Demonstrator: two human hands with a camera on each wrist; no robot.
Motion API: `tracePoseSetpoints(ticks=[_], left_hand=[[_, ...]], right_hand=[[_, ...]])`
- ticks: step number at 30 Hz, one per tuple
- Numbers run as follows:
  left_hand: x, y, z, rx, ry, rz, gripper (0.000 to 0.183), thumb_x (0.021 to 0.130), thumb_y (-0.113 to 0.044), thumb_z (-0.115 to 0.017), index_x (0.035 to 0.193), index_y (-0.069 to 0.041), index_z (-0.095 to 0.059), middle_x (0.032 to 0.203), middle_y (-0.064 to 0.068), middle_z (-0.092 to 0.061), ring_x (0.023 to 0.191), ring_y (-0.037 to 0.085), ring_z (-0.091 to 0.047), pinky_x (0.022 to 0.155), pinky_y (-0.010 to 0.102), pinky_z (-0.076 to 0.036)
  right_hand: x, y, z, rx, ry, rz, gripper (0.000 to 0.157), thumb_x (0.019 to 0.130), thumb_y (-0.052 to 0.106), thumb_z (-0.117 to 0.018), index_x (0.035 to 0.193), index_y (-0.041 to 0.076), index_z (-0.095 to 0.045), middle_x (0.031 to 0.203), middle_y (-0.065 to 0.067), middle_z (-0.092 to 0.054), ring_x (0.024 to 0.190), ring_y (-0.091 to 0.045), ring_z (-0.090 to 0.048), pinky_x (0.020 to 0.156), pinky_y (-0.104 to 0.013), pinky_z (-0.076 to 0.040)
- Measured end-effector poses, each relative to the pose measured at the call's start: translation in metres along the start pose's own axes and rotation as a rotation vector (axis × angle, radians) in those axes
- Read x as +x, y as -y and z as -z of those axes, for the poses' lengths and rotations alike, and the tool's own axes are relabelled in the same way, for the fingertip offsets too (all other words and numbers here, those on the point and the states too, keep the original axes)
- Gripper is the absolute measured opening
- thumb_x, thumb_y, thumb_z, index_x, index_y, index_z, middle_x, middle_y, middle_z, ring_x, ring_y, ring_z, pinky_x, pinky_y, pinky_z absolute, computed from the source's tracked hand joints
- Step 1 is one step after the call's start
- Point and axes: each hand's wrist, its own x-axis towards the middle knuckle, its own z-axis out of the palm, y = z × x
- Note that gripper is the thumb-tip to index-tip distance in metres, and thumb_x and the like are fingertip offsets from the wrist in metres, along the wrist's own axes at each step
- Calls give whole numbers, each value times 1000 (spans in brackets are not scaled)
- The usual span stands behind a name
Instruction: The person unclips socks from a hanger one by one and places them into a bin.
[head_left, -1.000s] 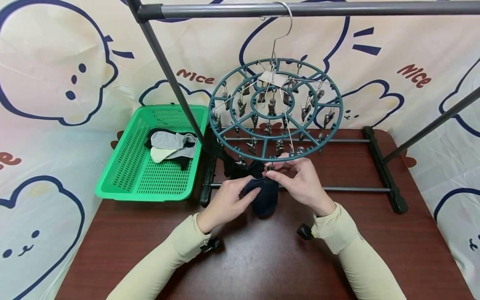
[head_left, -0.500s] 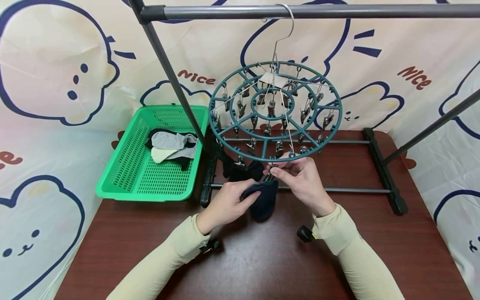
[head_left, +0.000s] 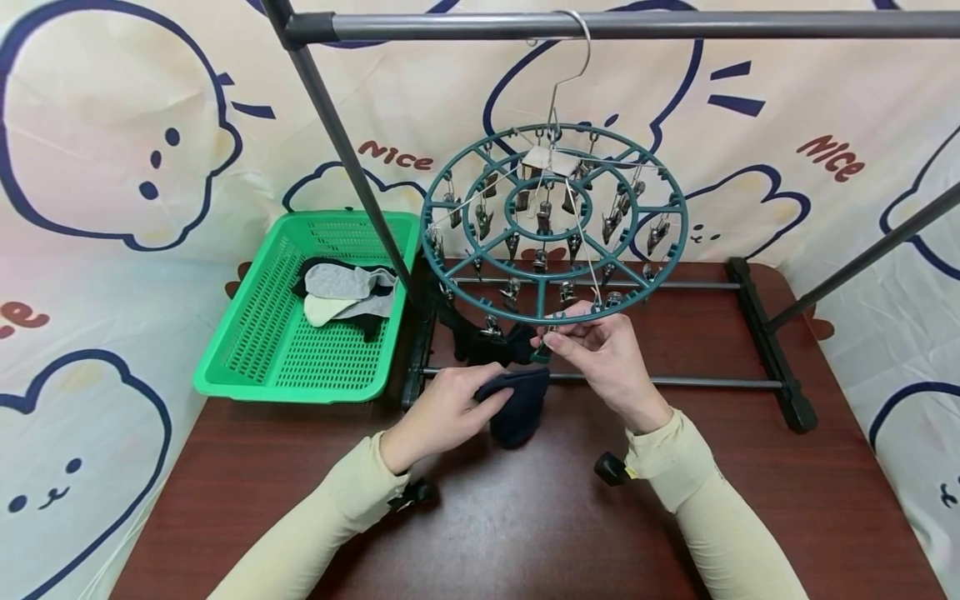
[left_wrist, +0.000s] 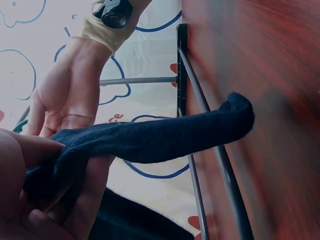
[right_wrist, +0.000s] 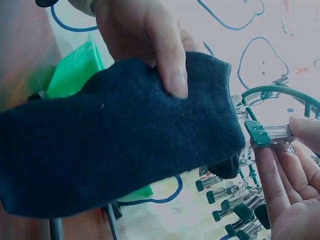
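Observation:
A dark navy sock (head_left: 521, 410) hangs from my left hand (head_left: 444, 414), which pinches it near the cuff between thumb and fingers. In the right wrist view the sock (right_wrist: 125, 132) spreads wide, its cuff facing the clip. My right hand (head_left: 611, 362) holds a metal clip (right_wrist: 272, 134) with green tips, thumb on one side and fingers on the other. A small gap separates clip and cuff. That clip hangs from the front rim of a round teal drying hanger (head_left: 542, 319). Left of it, a black sock (head_left: 468, 343) hangs from another clip.
A green basket (head_left: 255, 367) with several grey, black and pale socks (head_left: 337, 282) stands at the left on the brown table (head_left: 570, 517). The hanger hooks over the grey bar (head_left: 450, 27) of a rack, whose black foot (head_left: 772, 350) stands at the right.
My left hand and the navy sock have moved left and slightly down, so the cuff has come away from the clip. My right hand still holds the clip near the same spot.

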Motion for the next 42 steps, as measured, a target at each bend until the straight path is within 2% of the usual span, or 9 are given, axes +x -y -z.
tracePoseSetpoints(ticks=[5, 10, 15, 22, 28, 31, 34, 39, 42], left_hand=[[-3, -4, 8, 15, -3, -24, 10, 103, -14, -65, 110, -14, -71, 90, -6, -70, 58, 0, -46, 54, 21, -44], [-6, -7, 19, 1, -29, -47, 10, 101, -12, -67, 109, -14, -71, 94, -5, -73, 58, 1, -49, 52, 19, -43], [-8, -9, 29, -12, -54, -69, 8, 100, -11, -67, 107, -12, -72, 92, -3, -73, 62, 2, -52, 52, 18, -44], [-10, -10, 49, 28, -153, -119, 8, 97, -7, -70, 102, -13, -73, 89, -3, -74, 68, 3, -59, 57, 25, -50], [-12, -6, 75, 35, -221, -70, 10, 98, -7, -69, 104, -14, -73, 83, -5, -71, 60, 3, -56, 56, 22, -46], [-15, 1, 89, 42, -271, -51, 12, 96, -5, -71, 105, -13, -73, 83, -4, -72, 63, 4, -59, 60, 21, -46], [-21, 9, 102, 62, -333, -28, 15, 94, -1, -72, 106, -10, -74, 88, -1, -75, 73, 4, -63, 67, 19, -47], [-26, 23, 127, 105, -426, 45, 15, 94, -2, -72, 107, -7, -76, 94, 7, -78, 74, -1, -63, 64, 16, -44], [-26, 31, 143, 124, -478, 91, 12, 96, -7, -72, 107, -6, -77, 96, 6, -78, 75, -2, -62, 62, 17, -42]], right_hand=[[-1, -3, 0, 6, -30, -6, 14, 96, 2, -72, 109, -1, -72, 100, -8, -78, 91, -18, -78, 92, -32, -59], [-2, -5, 0, 27, -36, -1, 16, 96, -3, -70, 111, 2, -73, 98, -6, -78, 92, -18, -78, 90, -31, -59], [-2, -6, -1, 58, -38, 0, 18, 96, -4, -69, 111, 4, -74, 99, -10, -78, 92, -20, -78, 89, -32, -60], [-1, -5, -1, 67, -39, -34, 19, 96, -4, -69, 110, 8, -75, 99, -6, -78, 91, -18, -77, 90, -33, -60], [-1, -5, -1, 40, -51, -35, 17, 96, -3, -70, 110, 6, -75, 99, -7, -77, 91, -19, -77, 91, -33, -59], [-1, -4, 0, 32, -53, -46, 16, 96, -1, -71, 110, 5, -74, 99, -7, -77, 90, -18, -77, 91, -33, -59], [-2, -4, 1, 14, -47, -44, 14, 96, 1, -72, 110, 1, -73, 99, -5, -78, 90, -17, -77, 90, -32, -60], [-4, -4, 3, 24, -35, -19, 16, 97, 1, -71, 108, -9, -67, 101, -8, -78, 91, -18, -77, 91, -34, -60], [-4, -3, 4, 40, -34, -23, 13, 97, 2, -71, 109, -4, -70, 102, -9, -78, 92, -18, -77, 92, -35, -60]])
